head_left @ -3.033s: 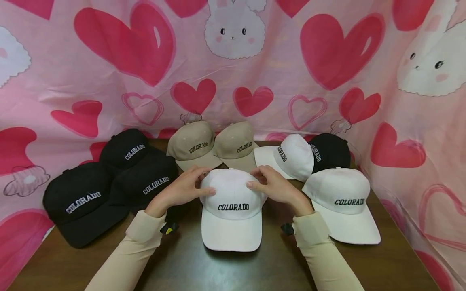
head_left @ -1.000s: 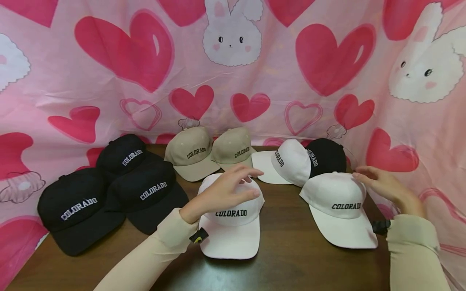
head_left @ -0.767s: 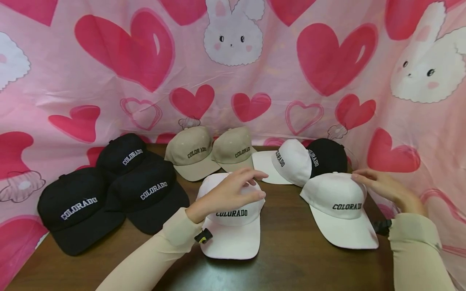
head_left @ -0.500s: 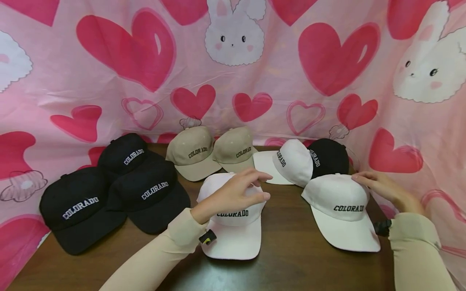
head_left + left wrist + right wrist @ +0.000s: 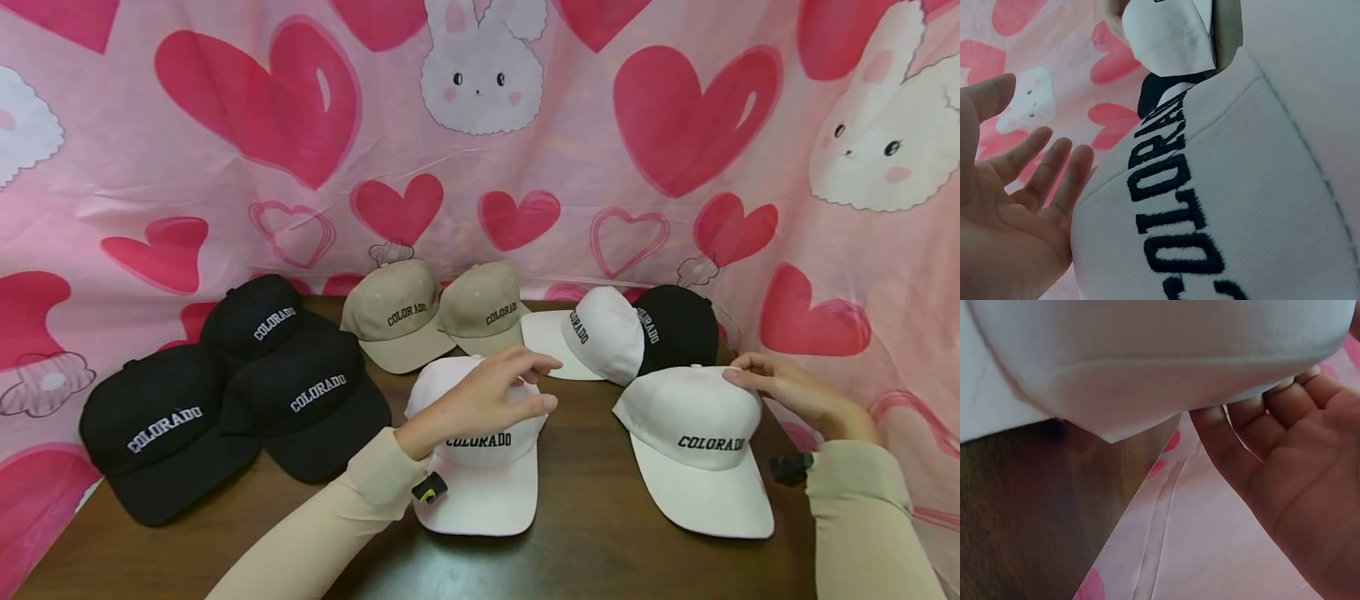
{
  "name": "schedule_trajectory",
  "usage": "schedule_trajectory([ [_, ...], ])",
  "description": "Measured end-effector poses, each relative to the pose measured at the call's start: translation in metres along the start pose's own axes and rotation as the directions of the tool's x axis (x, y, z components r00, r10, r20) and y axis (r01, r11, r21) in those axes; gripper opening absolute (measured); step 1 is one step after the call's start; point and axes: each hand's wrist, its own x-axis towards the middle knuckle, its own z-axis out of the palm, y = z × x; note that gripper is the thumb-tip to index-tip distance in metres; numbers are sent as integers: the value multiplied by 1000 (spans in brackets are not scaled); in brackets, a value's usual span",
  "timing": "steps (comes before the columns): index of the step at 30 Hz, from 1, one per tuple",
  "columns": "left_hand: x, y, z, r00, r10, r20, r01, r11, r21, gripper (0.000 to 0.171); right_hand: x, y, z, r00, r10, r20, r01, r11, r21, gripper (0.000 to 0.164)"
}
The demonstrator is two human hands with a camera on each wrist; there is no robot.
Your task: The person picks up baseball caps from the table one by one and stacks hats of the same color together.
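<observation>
Right hand (image 5: 810, 397) pinches right white cap (image 5: 699, 450); left hand (image 5: 474, 406) over middle white cap (image 5: 480, 492), fingers (image 5: 1076, 172) loosely spread, nothing held.

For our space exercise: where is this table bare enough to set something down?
The wooden table is bare between the middle white baseball cap and right-hand white baseball cap, and in front of the former. Crowded: left, three black baseball caps; back, four more baseball caps.
</observation>
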Motion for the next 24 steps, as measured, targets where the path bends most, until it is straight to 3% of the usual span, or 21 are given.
schedule_trajectory([
  [7,2,0,0,1000,-8,-2,8,1000,2,46,-7,-6,-3,999,-34,40,30,995,97,37],
  [12,2,1,-1,1000,-15,0,15,1000,-2,47,-16,-24,-4,994,-111,13,108,983,148,27],
  [19,3,2,-4,1000,-8,-12,8,1000,5,46,-30,-62,-5,956,-290,-33,291,936,198,20],
  [24,3,3,-7,999,4,-38,-4,1000,-2,46,-38,-88,-3,943,-333,-27,332,924,190,21],
])
